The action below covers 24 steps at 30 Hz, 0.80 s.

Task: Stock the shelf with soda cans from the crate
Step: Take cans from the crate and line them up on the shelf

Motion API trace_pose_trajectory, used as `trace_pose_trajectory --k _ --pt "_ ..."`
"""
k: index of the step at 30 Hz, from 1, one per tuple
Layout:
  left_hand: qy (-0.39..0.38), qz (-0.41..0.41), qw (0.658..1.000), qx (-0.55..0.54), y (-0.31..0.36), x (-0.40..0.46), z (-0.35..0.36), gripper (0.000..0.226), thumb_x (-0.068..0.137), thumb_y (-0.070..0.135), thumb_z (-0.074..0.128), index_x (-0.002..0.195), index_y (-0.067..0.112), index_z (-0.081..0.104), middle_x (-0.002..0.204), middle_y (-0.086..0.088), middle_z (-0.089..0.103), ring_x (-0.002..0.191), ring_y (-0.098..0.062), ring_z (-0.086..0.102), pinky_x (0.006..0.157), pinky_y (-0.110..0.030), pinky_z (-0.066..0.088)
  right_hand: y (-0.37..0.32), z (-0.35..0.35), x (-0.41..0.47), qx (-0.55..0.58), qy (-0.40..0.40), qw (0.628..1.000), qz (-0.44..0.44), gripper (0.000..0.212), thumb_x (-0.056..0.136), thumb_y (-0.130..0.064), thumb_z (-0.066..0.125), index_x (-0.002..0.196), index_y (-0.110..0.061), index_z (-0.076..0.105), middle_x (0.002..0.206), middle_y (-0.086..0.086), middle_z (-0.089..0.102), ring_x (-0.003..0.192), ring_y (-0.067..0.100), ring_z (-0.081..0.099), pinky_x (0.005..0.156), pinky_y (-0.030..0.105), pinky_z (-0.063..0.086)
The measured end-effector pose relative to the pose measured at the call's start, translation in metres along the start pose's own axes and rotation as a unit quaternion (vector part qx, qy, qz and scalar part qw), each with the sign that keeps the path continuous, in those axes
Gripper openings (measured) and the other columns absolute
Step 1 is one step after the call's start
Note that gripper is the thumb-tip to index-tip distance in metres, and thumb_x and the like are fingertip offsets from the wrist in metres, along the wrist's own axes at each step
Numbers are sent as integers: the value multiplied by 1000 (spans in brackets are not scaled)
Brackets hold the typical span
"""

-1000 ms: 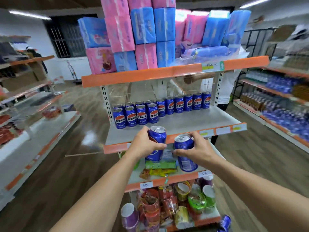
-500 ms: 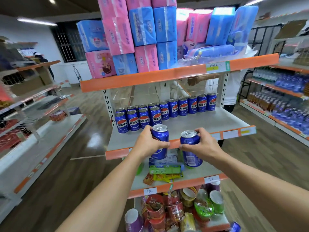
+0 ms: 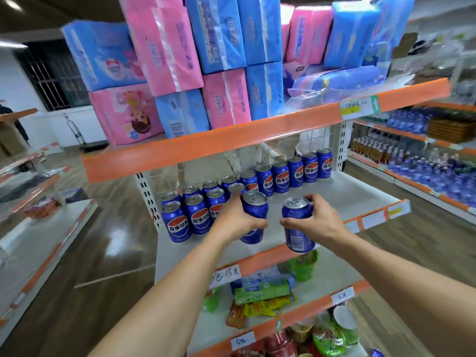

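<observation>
Head view shows you mid-placement: each hand carries one soda can toward the shelf [image 3: 334, 202] where the stocked cans [image 3: 231, 202] stand, a long row at the back and a shorter front row at the left. Your left hand [image 3: 231, 222] has its fingers and thumb curled round the left can [image 3: 253, 217], which is upright and close to the right end of the short front row, low over the shelf or just touching it; which of the two cannot be told. Your right hand [image 3: 319, 222] wraps the right can [image 3: 298, 224] from its right side, upright too, but that can hangs at the orange front edge with its base seemingly below the shelf surface. The step in hand looks like setting down the pair to extend the front row. The next move probably calls for seating the left can beside its neighbour without knocking it, then lifting the right can over the lip and standing it alongside. Both forearms reach forward and up, wrists roughly level. No crate is in view.
</observation>
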<state>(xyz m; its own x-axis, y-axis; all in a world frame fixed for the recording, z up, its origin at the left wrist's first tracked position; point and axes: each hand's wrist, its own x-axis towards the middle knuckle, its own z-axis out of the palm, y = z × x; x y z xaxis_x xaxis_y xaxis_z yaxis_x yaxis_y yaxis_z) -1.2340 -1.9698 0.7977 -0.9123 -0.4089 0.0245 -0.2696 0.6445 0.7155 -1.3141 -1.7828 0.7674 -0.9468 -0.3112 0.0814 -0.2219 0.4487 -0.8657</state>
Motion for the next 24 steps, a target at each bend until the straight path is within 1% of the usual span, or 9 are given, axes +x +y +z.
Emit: trace_pose_trajectory --k 4,8,11,13,15,17,20,22,24 --pt "-23 32 999 8 3 31 -4 80 64 35 89 128 21 43 123 5 60 107 -19 59 89 -37 52 -8 5 16 -1 25 1000 14 73 62 -35 92 120 -19 50 107 -1 65 93 17 66 82 36 57" --pt "-33 49 998 -6 5 51 -5 82 60 38 90 129 23 47 123 5 62 108 -18 61 87 -36 54 -14 3 28 -18 50 998 25 68 64 -33 91 116 -21 50 105 -1 65 91 17 65 80 34 56" --pt "-23 61 998 26 4 59 -6 81 48 54 86 116 27 51 114 8 63 106 -20 60 86 -41 55 -17 2 34 -21 58 998 32 65 65 -31 91 113 -22 49 101 -3 64 87 15 65 77 33 54" --pt "-8 73 996 54 1 64 -7 83 39 65 78 109 29 51 112 7 62 112 -26 55 91 -46 52 -19 3 39 -21 64 997 33 63 65 -29 91 111 -23 48 100 -5 64 85 12 63 76 33 54" --pt "-5 80 994 68 -2 67 -8 81 44 63 81 111 29 51 118 4 58 119 -29 45 97 -50 46 -22 5 43 -27 70 997 33 63 66 -29 91 111 -23 48 99 -5 63 86 14 64 78 35 55" --pt "-5 85 993 85 -4 71 -7 77 52 59 84 114 28 50 122 3 55 122 -29 40 101 -49 42 -26 7 48 -33 66 997 34 65 65 -29 90 113 -21 48 100 -5 63 89 17 63 79 37 54" --pt "21 108 987 117 -5 77 -8 72 56 60 84 110 27 50 120 5 57 122 -27 41 101 -45 36 -30 12 56 -35 58 997 24 66 65 -27 91 113 -22 46 97 -10 61 88 14 63 83 38 53" --pt "34 115 985 128 -5 82 -6 70 57 60 84 108 27 49 117 7 58 120 -26 43 99 -43 33 -32 14 62 -41 53 998 15 65 66 -26 91 113 -22 47 93 -14 60 85 12 61 81 36 51" --pt "44 117 981 148 -5 88 -3 70 57 62 82 108 27 49 116 8 60 119 -26 44 100 -44 30 -31 15 69 -42 53 998 11 64 65 -24 91 114 -19 49 93 -12 61 84 13 61 79 34 49"
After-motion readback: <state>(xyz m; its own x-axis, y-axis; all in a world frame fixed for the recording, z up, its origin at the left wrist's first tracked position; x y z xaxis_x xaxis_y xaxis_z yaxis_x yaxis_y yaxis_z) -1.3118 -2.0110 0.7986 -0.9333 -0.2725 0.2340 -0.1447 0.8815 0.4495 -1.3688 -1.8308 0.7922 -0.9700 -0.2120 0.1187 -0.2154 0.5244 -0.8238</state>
